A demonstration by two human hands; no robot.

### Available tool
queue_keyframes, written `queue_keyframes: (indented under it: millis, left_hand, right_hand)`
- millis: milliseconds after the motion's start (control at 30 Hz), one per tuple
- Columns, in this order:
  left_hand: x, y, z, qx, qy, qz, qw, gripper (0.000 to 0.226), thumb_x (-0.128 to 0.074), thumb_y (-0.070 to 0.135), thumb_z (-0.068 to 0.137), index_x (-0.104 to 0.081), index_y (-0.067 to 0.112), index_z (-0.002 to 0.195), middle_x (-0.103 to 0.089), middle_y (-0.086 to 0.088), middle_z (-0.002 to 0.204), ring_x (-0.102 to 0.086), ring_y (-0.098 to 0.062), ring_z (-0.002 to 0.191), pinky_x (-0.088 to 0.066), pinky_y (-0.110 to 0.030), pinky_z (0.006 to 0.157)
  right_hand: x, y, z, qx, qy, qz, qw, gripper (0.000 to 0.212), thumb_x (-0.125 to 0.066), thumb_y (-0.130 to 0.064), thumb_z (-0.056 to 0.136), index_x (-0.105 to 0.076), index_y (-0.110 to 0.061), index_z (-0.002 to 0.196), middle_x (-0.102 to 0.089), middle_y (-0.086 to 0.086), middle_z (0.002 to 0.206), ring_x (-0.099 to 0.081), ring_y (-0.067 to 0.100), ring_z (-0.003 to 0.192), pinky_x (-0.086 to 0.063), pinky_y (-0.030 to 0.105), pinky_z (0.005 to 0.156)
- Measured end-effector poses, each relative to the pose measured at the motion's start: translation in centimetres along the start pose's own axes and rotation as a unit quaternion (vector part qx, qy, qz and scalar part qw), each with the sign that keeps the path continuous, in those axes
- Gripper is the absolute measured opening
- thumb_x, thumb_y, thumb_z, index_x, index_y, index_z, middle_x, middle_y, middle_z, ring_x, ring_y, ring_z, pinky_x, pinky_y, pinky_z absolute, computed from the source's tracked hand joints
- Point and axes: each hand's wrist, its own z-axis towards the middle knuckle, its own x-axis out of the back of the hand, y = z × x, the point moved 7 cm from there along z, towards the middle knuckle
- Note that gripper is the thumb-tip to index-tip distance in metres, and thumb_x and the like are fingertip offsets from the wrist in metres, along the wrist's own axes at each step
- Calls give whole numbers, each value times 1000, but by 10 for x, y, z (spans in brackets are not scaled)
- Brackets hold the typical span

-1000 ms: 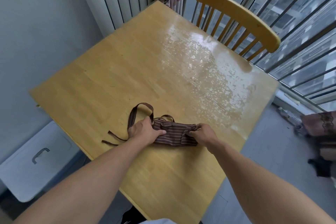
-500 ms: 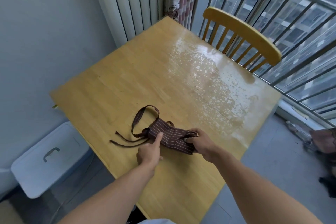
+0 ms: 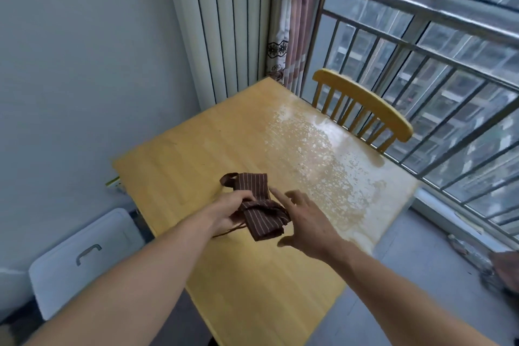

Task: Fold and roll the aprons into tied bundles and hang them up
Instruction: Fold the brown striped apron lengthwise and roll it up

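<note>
A brown apron bundle with thin pale stripes is lifted above the wooden table. My left hand grips the bundle around its middle, where a strap wraps it. One end sticks up and away with a strap loop; the other end hangs toward me. A thin strap dangles below my left hand. My right hand hovers just right of the bundle with fingers spread, holding nothing.
A yellow wooden chair stands at the table's far right side by the window railing. A white lidded bin sits on the floor at the left. A curtain hangs behind the far corner.
The bundle has been lifted off the table by my left hand. My right hand let go of its end and opened. The view has tilted up toward the window.
</note>
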Motion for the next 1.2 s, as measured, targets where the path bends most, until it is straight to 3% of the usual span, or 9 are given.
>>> queue_keyframes:
  millis: [167, 333, 433, 567, 700, 800, 867, 1033, 1200]
  left_hand:
    - [-12, 20, -32, -7, -82, -3, 997, 37, -62, 12, 92, -59, 3, 128, -69, -29, 119, -71, -40, 104, -56, -55, 97]
    - [-33, 34, -52, -40, -131, -9, 991, 21, -47, 10, 100, -65, 1, 105, -69, -13, 89, -65, -17, 72, -54, -24, 62]
    - [-37, 40, -55, -80, -126, -27, 988, 23, -44, 0, 101, -66, -6, 107, -69, -18, 98, -70, -19, 75, -57, -26, 70]
    - [-41, 43, -54, -143, -136, -79, 977, 39, -45, -10, 99, -56, 2, 135, -66, -31, 121, -71, -33, 95, -55, -45, 94]
    - [-50, 47, -68, -160, -178, -135, 961, 32, -45, 18, 106, -63, 9, 131, -68, -21, 119, -71, -28, 95, -58, -34, 78]
    - [-52, 56, -78, -179, -206, -107, 956, 48, -59, 45, 99, -61, 11, 133, -68, -18, 128, -69, -30, 112, -56, -39, 90]
    - [-53, 60, -79, -206, -196, -54, 957, 73, -83, 39, 80, -49, 11, 139, -65, -16, 134, -68, -30, 117, -58, -39, 91]
    - [-49, 62, -71, -206, -146, -82, 964, 74, -82, 33, 78, -45, 14, 139, -65, -16, 132, -69, -30, 114, -60, -36, 79]
    - [-46, 64, -73, -188, -191, -72, 961, 65, -76, 35, 89, -46, 14, 143, -63, -20, 136, -66, -35, 121, -59, -49, 93]
  right_hand:
    - [40, -36, 2, 168, 124, -12, 978, 56, -75, -35, 86, -57, -34, 138, -49, -9, 153, -32, 13, 150, -28, 31, 120]
    - [68, -27, -2, 37, 136, 247, 959, 21, -59, -17, 98, -62, -30, 115, -72, -12, 102, -65, 8, 95, -51, 25, 80]
    - [81, -23, -2, -16, 135, 327, 935, 20, -50, -24, 106, -62, -34, 118, -73, -14, 104, -66, 2, 98, -50, 15, 82]
    - [86, -16, 2, -78, 114, 376, 916, 20, -47, -25, 107, -66, -22, 113, -76, -3, 97, -71, 12, 87, -57, 36, 85]
    - [95, -12, 7, -154, 113, 378, 906, 23, -48, -22, 104, -70, -16, 99, -73, -1, 87, -67, 15, 78, -52, 34, 74]
    - [93, -7, 10, -197, 93, 354, 910, 27, -53, -27, 100, -71, -8, 91, -67, 3, 80, -59, 19, 73, -42, 34, 66]
    - [90, -4, 9, -213, 84, 350, 908, 31, -54, -30, 100, -71, -5, 94, -67, 6, 81, -57, 20, 73, -41, 34, 65]
    - [95, -10, 11, -155, 31, 416, 896, 23, -56, -25, 99, -64, -14, 118, -68, 2, 109, -62, 16, 100, -45, 25, 76]
    - [104, -13, 17, -101, 21, 366, 925, 64, -89, -40, 73, -55, -26, 126, -67, -5, 114, -65, 13, 107, -55, 35, 93]
